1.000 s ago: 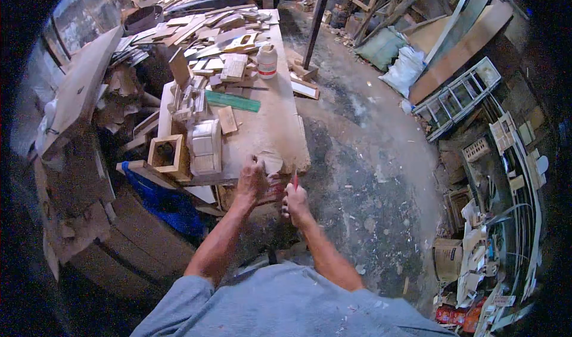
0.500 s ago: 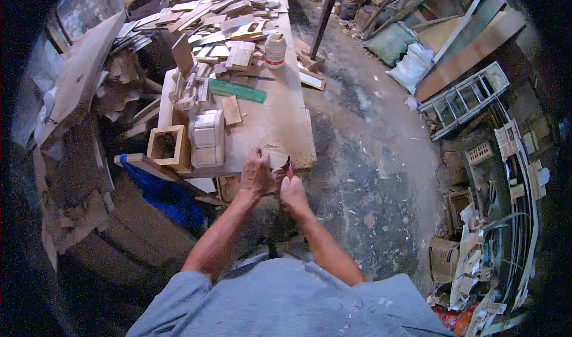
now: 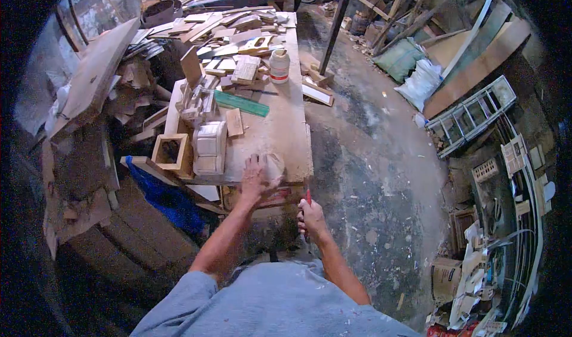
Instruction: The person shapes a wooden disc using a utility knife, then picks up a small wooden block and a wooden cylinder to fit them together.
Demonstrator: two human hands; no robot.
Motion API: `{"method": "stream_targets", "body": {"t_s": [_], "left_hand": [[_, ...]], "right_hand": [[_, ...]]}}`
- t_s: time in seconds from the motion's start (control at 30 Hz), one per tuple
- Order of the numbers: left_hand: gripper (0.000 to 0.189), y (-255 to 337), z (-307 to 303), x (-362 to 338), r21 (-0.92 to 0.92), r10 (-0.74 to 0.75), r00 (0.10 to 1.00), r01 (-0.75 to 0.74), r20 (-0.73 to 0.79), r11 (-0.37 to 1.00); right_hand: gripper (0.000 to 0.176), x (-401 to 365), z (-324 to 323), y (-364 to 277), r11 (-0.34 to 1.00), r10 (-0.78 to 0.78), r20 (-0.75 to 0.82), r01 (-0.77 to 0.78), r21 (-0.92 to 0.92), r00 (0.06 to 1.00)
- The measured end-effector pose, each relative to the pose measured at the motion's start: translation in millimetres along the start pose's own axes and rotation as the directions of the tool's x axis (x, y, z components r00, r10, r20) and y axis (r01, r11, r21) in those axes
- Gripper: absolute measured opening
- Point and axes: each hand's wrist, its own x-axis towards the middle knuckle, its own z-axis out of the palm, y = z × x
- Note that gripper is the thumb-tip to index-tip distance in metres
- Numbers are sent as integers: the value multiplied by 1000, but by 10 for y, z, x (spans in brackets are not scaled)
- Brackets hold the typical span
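Note:
My left hand (image 3: 254, 179) lies on the near end of the workbench (image 3: 283, 125), its fingers stretched out and spread. Beside and partly under it is a small pale piece (image 3: 274, 166), possibly wood; its exact shape is hard to make out. Off the bench's near right corner, my right hand (image 3: 311, 219) is closed around a slim tool with a red handle (image 3: 308, 196). The tool points up and its dark, thin tip is too small to identify. Left of my left hand stands a pale shaped wooden block (image 3: 210, 148), next to an open square wooden frame box (image 3: 171, 152).
A green strip (image 3: 241, 103), a thin wood piece (image 3: 234, 122) and a white bottle (image 3: 279, 67) with a red-banded label lie or stand farther up the bench. Scrap wood (image 3: 229, 33) heaps up behind them. A ladder (image 3: 476, 113) and sacks (image 3: 414, 87) are on the right.
My right hand has moved right and toward me with the red tool, away from the pale piece. My left hand has gone from gripping beside that piece to lying spread.

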Motion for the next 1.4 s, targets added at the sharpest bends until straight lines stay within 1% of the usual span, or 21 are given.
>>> {"method": "stream_targets", "body": {"t_s": [0.1,0.2,0.23,0.33,0.37,0.43,0.5,0.6,0.63,0.73,0.77,0.83,0.9,0.93,1.0,1.07,1.13,1.2,1.23,1.33,1.4], "left_hand": [[104,-255,-69,84,184,285,956,-294,72,938],[106,-608,144,186,-13,328,941,-330,-79,944],[101,-421,-14,101,-106,258,956,-274,-143,956],[89,-232,-58,-1,-69,219,976,-219,-17,973],[66,-350,30,48,-118,310,949,-314,-57,942],[53,-228,-146,-6,-331,316,940,-341,-129,880],[36,-163,-220,-3,-519,325,924,-382,-202,765],[36,-105,-326,-22,-646,43,998,-7,41,763],[40,-126,-268,11,-603,-21,1000,29,20,797],[37,-150,-192,99,-199,144,973,-180,-182,963],[35,-155,-195,141,-104,48,997,-54,-64,993],[32,-24,-335,186,125,-174,973,156,148,980],[30,-81,-227,147,79,-32,992,42,-120,996],[29,-104,-171,128,67,38,966,-22,-256,998],[30,-107,-39,63,116,107,972,-85,-207,990],[31,-72,16,41,124,137,972,-114,-193,986],[31,-33,20,2,97,127,970,-109,-208,989],[30,-24,17,-9,102,131,970,-112,-204,988],[30,-37,6,2,108,134,970,-113,-205,988],[29,-94,82,-16,139,169,941,-133,-293,981],[29,-125,144,2,180,161,957,-118,-240,976]], "right_hand": [[19,20,-137,32,999,7,-48,-8,-34,999],[20,-98,-209,-153,999,37,-86,-39,-14,996],[20,-137,-242,-203,999,40,-81,-40,-5,996],[20,-124,-340,-204,998,19,-88,-24,-52,996],[20,-113,-364,-191,997,7,-93,-15,-80,996],[19,-99,-412,-177,998,14,-80,-19,-62,997],[19,-109,-436,-181,997,16,-61,-20,-70,998],[19,-86,-415,-245,992,-13,0,13,-122,1000],[19,-44,-407,-218,990,-31,26,34,-137,999],[20,130,-375,-64,971,-94,73,108,-214,993],[20,190,-355,-9,962,-119,81,135,-237,990],[22,287,-313,108,944,-166,93,185,-272,982],[23,413,-253,261,933,-208,109,231,-275,972],[23,488,-197,309,930,-231,122,256,-265,965],[25,546,-78,410,890,-320,106,337,-307,941],[28,557,113,356,797,-456,62,438,-417,888],[34,589,276,364,791,-454,10,408,-456,891],[36,521,417,219,722,-533,-25,439,-534,846],[35,494,480,176,741,-529,-38,439,-507,848],[34,508,633,235,693,-569,-130,387,-608,812],[35,453,655,191,704,-558,-114,396,-590,822]]}}
